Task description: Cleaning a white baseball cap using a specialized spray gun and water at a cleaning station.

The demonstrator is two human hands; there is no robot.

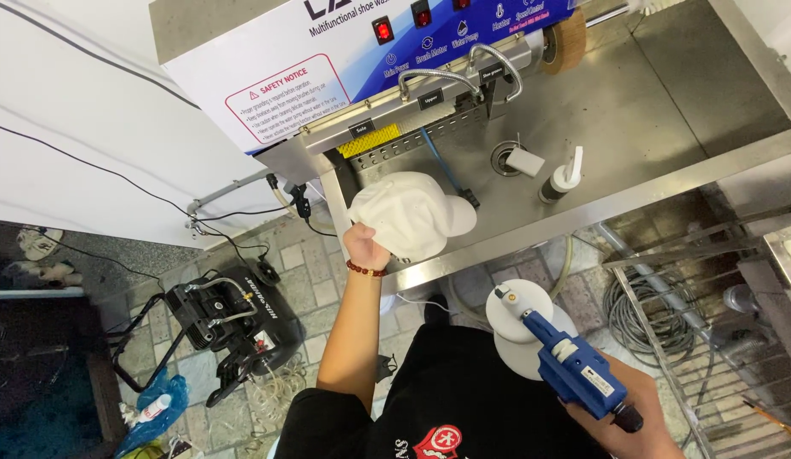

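My left hand (364, 247), with a bead bracelet at the wrist, grips a white cap (410, 212) and holds it over the front edge of a steel sink basin (634, 110). My right hand (635, 425) is closed around the handle of a blue and white spray gun (566, 361). The gun's round white cup (519, 312) points toward the cap, a short way below it. Much of my right hand is hidden by the gun and the frame edge.
A washing machine panel (327, 59) with red switches stands behind the basin. A white pump bottle (561, 178) and a small white block (525, 161) sit in the basin. A black compressor (230, 319) rests on the tiled floor at left. Coiled hoses (642, 314) lie under the sink at right.
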